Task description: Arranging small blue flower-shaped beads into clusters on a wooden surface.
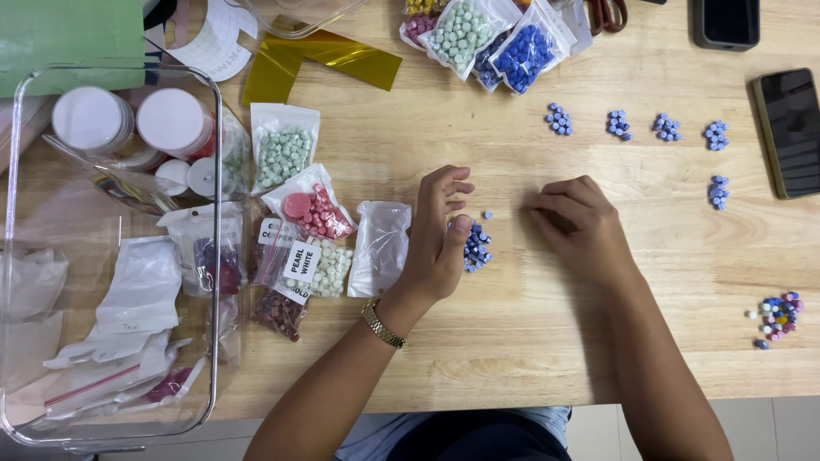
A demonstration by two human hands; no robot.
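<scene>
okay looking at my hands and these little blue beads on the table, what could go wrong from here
1. The left hand cups a loose blue pile; one stray bead already lies apart, so more could roll off.
2. The five small groups sit close together; a passing sleeve or the right hand might merge them.
3. The mixed pile lies near the table edge and could spill.

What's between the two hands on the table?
In the head view, only bare wooden table lies between the left hand and right hand; the small blue beads sit beside the left hand.
</scene>
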